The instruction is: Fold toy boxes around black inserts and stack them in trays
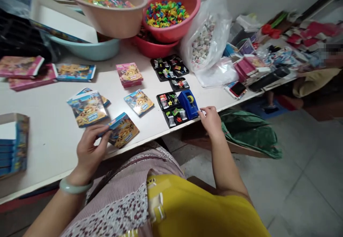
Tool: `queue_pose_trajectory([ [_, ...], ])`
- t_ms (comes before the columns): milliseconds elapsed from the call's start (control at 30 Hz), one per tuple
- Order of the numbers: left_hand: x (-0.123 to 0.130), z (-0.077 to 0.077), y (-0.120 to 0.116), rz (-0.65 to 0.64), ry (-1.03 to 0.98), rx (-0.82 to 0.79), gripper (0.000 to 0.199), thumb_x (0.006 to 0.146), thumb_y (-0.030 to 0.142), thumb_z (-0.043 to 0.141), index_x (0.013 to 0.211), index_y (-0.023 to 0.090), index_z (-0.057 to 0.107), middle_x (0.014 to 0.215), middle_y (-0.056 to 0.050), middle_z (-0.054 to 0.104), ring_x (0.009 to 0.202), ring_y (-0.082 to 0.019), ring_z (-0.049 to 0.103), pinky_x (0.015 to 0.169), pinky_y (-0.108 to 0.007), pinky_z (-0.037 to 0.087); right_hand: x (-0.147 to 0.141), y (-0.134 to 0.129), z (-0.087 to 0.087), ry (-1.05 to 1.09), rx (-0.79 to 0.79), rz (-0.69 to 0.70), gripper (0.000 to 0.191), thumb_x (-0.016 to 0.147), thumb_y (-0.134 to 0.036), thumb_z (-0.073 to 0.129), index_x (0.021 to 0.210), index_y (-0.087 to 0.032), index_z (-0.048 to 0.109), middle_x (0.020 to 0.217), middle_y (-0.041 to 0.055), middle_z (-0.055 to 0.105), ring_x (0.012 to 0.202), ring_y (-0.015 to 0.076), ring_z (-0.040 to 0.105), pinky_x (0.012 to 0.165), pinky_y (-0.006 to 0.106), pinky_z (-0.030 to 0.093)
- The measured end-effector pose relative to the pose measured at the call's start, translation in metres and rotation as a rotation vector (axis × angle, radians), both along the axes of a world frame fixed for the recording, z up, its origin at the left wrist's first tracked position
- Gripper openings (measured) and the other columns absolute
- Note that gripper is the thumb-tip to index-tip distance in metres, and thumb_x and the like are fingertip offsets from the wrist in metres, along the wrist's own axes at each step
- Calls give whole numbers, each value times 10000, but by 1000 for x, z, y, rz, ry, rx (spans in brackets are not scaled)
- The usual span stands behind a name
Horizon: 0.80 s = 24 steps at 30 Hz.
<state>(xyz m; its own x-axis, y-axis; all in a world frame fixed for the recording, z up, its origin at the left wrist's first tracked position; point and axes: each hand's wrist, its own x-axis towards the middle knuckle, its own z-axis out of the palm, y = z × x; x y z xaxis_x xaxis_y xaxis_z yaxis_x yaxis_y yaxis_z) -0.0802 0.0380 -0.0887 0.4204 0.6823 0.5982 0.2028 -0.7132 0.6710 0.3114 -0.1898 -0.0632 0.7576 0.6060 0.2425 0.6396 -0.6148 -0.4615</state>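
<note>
My left hand (92,145) is closed on the corner of a small blue and yellow printed box (123,130), tilted near the table's front edge. Thumb and fingers of my right hand (210,119) are pinched together at the front end of a blue tape dispenser (188,104), which carries a yellow roll. Whether a piece of tape is between those fingers is too small to make out. Left of the dispenser sit black trays (171,110) holding small colourful pieces. More printed boxes (88,109) lie beyond my left hand, with a single box (139,102) between them and the trays.
Basins (122,23) of colourful small pieces, one of them red (171,14), stand at the back. A clear plastic bag (206,37) of small packets is beside them. An open carton (20,144) is at far left. A green-lined box (249,137) stands below the table edge.
</note>
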Motion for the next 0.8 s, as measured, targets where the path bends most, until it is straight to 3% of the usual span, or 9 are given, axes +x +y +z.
queue_pose_trajectory([
  [67,-1,1,0,2,14,10,246,802,204,726,1026,298,690,979,11,688,855,-198,664,611,-326,547,10,0,-4,89,9,25,254,802,-438,669,823,-194,739,938,97,597,790,221,602,844,437,520],
  [167,0,3,-2,4,8,16,292,795,180,728,1041,332,689,982,26,689,848,-200,668,601,-344,568,12,2,-14,373,238,19,347,689,-544,748,724,-201,705,876,51,596,747,182,591,765,394,555],
  [300,1,2,-2,-2,0,0,321,785,173,730,1059,335,688,984,17,688,864,-209,670,622,-364,584,0,-4,-31,600,434,-38,486,685,-669,676,793,-196,653,862,16,604,706,140,590,653,342,578],
  [433,-1,2,1,-19,9,16,356,776,161,733,1086,331,683,996,4,689,879,-217,667,642,-369,574,-8,-13,-37,568,441,-43,413,737,-606,656,797,-198,630,895,23,594,730,138,596,689,347,579],
  [533,-1,2,2,-30,9,57,366,782,149,725,1098,328,677,1006,1,686,891,-212,668,679,-372,575,-9,-18,-33,318,296,-39,324,758,-516,655,690,-201,625,950,74,597,786,181,598,737,382,561],
  [600,1,3,0,-36,6,91,346,781,150,728,1083,310,675,1001,1,684,883,-200,669,707,-369,580,-15,-19,-27,207,187,-34,307,765,-483,650,628,-211,606,865,79,614,776,205,595,754,395,545],
  [667,4,6,-4,-48,16,109,284,791,156,724,1046,267,671,981,-8,676,857,-177,666,709,-339,576,-32,-14,-18,295,155,44,298,784,-472,638,634,-215,615,752,55,630,704,196,594,698,366,540],
  [800,12,17,-12,-54,83,130,121,833,199,692,938,204,633,904,-21,651,826,-150,647,693,-281,554,-103,28,5,817,270,428,236,804,-448,664,796,-218,714,686,4,686,553,134,580,566,284,526],
])
